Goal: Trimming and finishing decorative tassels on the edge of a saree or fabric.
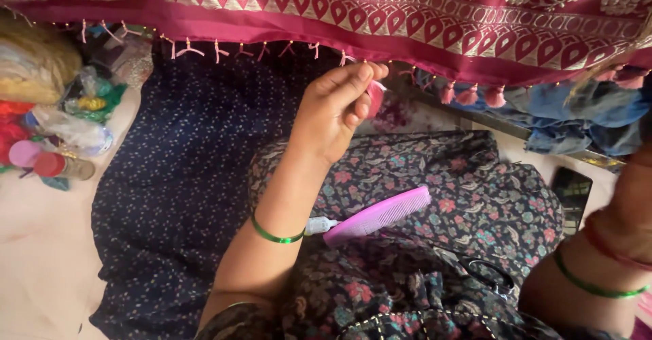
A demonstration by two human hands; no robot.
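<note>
While our left hand (336,112) is raised to the hem of the magenta cloth (380,14), its fingers are curled shut, thumb pressed to forefinger, pinching 1 pink tassel (375,95) that hangs from that edge. The tassel sits just past the fingertips (370,75), on their right side, touching them. Further right along the same hem we count 3 more finished pink tassels (470,95) in a close row, and to the left a run of thin knotted threads (190,49) with small beads (too fine and too many to count surely). The cloth bears gold leaf-shaped motifs in 2 bands and spans the whole top of the view.

On our lap lies 1 pink comb (380,214), flat on the dark floral dress (475,197), just beside the left wrist, which wears 1 green bangle (275,235). Our right hand (628,204) is cut off at the frame's right edge, with 1 green bangle (591,282) and a red one on its wrist; we cannot tell how its fingers stand.

A navy dotted fabric (183,197) covers the pale floor (41,258) ahead of us. At the left lie plastic bags (75,129) and 2 round-capped spools (41,162), 1 pink, 1 red. Blue cloth (577,119) is heaped at the right.
</note>
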